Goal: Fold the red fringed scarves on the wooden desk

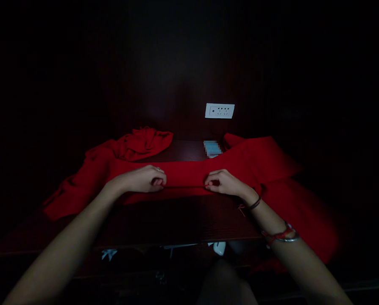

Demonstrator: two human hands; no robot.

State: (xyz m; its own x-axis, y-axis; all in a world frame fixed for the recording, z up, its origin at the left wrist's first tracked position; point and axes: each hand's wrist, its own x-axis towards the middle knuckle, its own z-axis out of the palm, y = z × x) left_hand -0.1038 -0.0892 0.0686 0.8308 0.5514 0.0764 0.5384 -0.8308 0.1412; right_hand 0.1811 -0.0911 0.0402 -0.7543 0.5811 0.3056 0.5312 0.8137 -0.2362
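A large red cloth [259, 163] lies spread across a dark wooden table [176, 220], bunched at the back left and hanging over the right edge. Both hands pinch a folded band of it near the middle. My left hand [146, 179] has its fingers curled closed on the cloth, a ring on one finger. My right hand [223, 183] grips the same fold a little to the right, fingers closed. The right wrist carries a dark band, and a red cord and a metal bangle sit further up the forearm.
A white wall socket [219, 110] sits on the dark panel behind the table. A small pale blue object [212, 148] lies at the back of the table beside the cloth. The room is very dark. Pale items [219, 248] show below the table's front edge.
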